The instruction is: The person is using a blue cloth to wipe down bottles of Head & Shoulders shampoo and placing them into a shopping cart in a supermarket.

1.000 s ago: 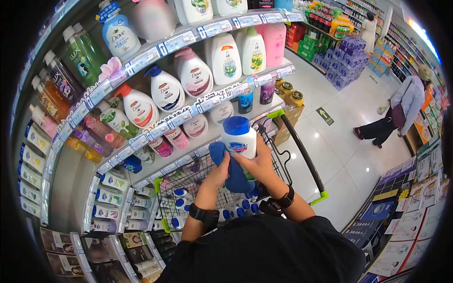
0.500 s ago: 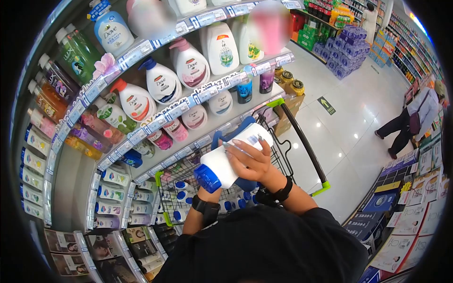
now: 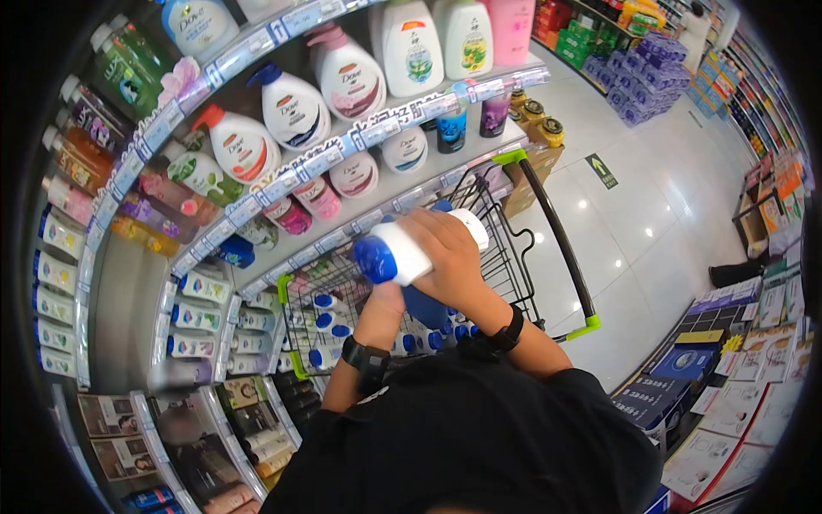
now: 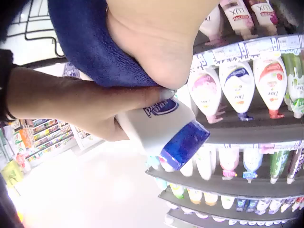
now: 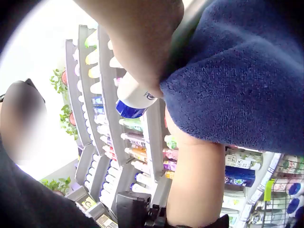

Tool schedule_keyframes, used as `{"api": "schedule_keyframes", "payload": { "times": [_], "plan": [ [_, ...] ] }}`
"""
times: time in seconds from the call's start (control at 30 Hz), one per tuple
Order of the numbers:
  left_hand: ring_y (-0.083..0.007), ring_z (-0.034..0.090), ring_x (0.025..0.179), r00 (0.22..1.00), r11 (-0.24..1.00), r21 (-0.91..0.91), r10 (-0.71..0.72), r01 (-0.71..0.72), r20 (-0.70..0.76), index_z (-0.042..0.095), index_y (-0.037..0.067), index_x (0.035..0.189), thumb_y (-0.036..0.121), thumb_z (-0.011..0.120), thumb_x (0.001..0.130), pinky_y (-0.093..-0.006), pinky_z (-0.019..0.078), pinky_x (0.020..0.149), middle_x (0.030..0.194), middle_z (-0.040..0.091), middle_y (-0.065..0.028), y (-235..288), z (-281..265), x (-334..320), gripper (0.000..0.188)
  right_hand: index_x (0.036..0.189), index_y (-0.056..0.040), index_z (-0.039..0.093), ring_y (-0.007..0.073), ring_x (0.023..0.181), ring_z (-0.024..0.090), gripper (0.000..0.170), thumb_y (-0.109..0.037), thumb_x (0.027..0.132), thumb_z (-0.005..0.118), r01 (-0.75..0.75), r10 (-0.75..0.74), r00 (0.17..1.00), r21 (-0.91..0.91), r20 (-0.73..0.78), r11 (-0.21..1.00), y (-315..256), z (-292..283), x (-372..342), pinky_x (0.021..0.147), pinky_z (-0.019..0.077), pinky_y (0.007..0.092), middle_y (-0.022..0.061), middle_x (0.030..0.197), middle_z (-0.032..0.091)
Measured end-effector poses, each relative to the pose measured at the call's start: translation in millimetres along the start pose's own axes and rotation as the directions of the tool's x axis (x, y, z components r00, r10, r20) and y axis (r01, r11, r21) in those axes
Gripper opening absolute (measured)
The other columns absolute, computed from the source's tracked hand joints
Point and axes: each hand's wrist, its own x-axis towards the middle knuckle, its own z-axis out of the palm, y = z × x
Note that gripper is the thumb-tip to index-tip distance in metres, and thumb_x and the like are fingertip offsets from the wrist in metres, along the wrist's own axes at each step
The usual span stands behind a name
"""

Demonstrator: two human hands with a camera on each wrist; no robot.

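A white body wash bottle [image 3: 402,248] with a blue cap lies tilted in the hands above the cart, its cap toward the lower left in the head view. My right hand [image 3: 445,257] grips it from above, fingers wrapped across the body. My left hand [image 3: 388,298] is under the bottle, mostly hidden there in the head view. In the left wrist view that hand [image 4: 156,42] holds a dark blue towel cloth [image 4: 99,52] against the bottle's side. Part of the label shows beside the right thumb. The cloth [image 5: 237,80] hangs in loose folds in the right wrist view.
Below the hands stands a wire shopping cart [image 3: 556,231] with green corners, holding several blue-capped bottles [image 3: 325,355]. Shelves of pump bottles [image 3: 295,107] rise ahead and left. Stacked boxes [image 3: 702,385] line the right. Tiled floor [image 3: 616,257] lies between.
The bottle has turned from upright, label facing up, to tilted with its cap at lower left. My right hand has moved over it. The passer-by at right has walked almost out of view.
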Motion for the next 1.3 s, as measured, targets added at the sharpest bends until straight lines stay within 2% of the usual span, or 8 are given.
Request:
{"api": "schedule_keyframes", "payload": {
  "times": [0.17, 0.33, 0.43, 0.57, 0.8, 1.07, 1.2, 1.3],
  "plan": [
    [-0.0221, 0.044, 0.115, 0.943, 0.912, -0.365, -0.269, 0.185, -0.196, 0.041, 0.01, 0.125, 0.047, 0.029, 0.092, -0.0355, 0.0351, 0.098, 0.125, 0.046, -0.0089, -58.8, -67.2, 15.2, 0.051, 0.105, -0.007, 0.057, 0.0303, 0.091, 0.056, 0.054, -0.023, 0.055, 0.071, -0.214, 0.203, 0.949, 0.021, 0.24, 0.977, 23.6, 39.1, -43.9, 0.08, 0.0428, 0.0386, 0.0113, 0.1, 0.06],
    [-0.0259, 0.046, 0.111, 0.781, 0.869, -0.48, -0.381, 0.12, -0.495, 0.045, 0.006, 0.118, 0.038, 0.03, 0.092, -0.0393, 0.0348, 0.097, 0.12, 0.05, -0.011, -98.8, -113.8, -11.5, 0.045, 0.102, -0.0064, 0.056, 0.0325, 0.088, 0.056, 0.051, -0.026, 0.058, 0.073, -0.406, 0.347, 0.833, 0.05, 0.43, 0.913, 35.3, 98.0, -117.0, 0.077, 0.0422, 0.0404, 0.0145, 0.096, 0.06],
    [-0.0292, 0.05, 0.106, 0.726, 0.792, -0.604, -0.465, 0.086, -0.506, 0.05, 0.005, 0.113, 0.039, 0.033, 0.091, -0.0445, 0.0355, 0.095, 0.114, 0.054, -0.0123, -95.5, -141.0, -30.4, 0.044, 0.104, -0.0068, 0.056, 0.035, 0.087, 0.057, 0.05, -0.022, 0.059, 0.073, -0.591, 0.4, 0.689, 0.15, 0.604, 0.792, 36.3, 128.3, -146.4, 0.076, 0.0436, 0.0408, 0.016, 0.096, 0.06],
    [-0.0308, 0.048, 0.107, 0.621, 0.755, -0.649, -0.553, 0.093, -0.555, 0.049, 0.004, 0.11, 0.041, 0.038, 0.089, -0.0456, 0.0335, 0.097, 0.113, 0.053, -0.0137, -77.6, -161.8, -36.3, 0.044, 0.104, -0.0063, 0.056, 0.033, 0.086, 0.059, 0.048, -0.018, 0.061, 0.072, -0.789, 0.508, 0.432, 0.038, 0.745, 0.614, 34.1, 166.7, -164.8, 0.074, 0.047, 0.0385, 0.0179, 0.095, 0.061],
    [-0.0274, 0.044, 0.112, 0.701, 0.818, -0.57, -0.453, 0.081, -0.551, 0.045, 0.01, 0.118, 0.043, 0.044, 0.087, -0.0424, 0.0301, 0.099, 0.121, 0.048, -0.0089, -81.6, -216.9, -35.5, 0.046, 0.1, -0.007, 0.06, 0.0322, 0.082, 0.061, 0.037, -0.017, 0.066, 0.069, -0.703, 0.391, 0.49, 0.088, 0.779, 0.705, 21.6, 226.8, -169.3, 0.073, 0.0484, 0.035, 0.0149, 0.091, 0.063],
    [-0.0224, 0.041, 0.116, 0.64, 0.844, -0.507, -0.49, 0.177, -0.592, 0.038, 0.007, 0.124, 0.041, 0.049, 0.087, -0.0375, 0.0319, 0.097, 0.124, 0.044, -0.0067, -132.2, -307.7, -20.1, 0.052, 0.098, -0.0042, 0.061, 0.034, 0.087, 0.059, 0.033, -0.015, 0.067, 0.063, -0.821, 0.551, 0.369, -0.015, 0.749, 0.57, 23.3, 314.6, -216.7, 0.077, 0.0468, 0.0361, 0.0181, 0.096, 0.061],
    [-0.0203, 0.046, 0.108, 0.504, 0.925, -0.306, -0.38, 0.225, -0.776, 0.04, 0.004, 0.123, 0.044, 0.054, 0.083, -0.0348, 0.0373, 0.091, 0.119, 0.046, -0.0063, -137.5, -320.0, -5.4, 0.058, 0.105, -0.0068, 0.059, 0.0326, 0.087, 0.06, 0.037, -0.01, 0.067, 0.062, -0.848, 0.624, 0.408, 0.022, 0.666, 0.53, 26.3, 350.4, -251.2, 0.077, 0.0475, 0.0343, 0.0184, 0.095, 0.062],
    [-0.0198, 0.049, 0.105, 0.519, 0.933, -0.274, -0.357, 0.233, -0.777, 0.044, 0.004, 0.119, 0.042, 0.053, 0.084, -0.0337, 0.0388, 0.089, 0.115, 0.049, -0.0066, -137.6, -334.9, -1.3, 0.053, 0.104, -0.0064, 0.059, 0.0333, 0.091, 0.059, 0.038, -0.009, 0.067, 0.062, -0.849, 0.645, 0.471, 0.112, 0.602, 0.516, 24.6, 368.1, -252.0, 0.08, 0.0462, 0.0349, 0.0183, 0.099, 0.06]
  ]
}}
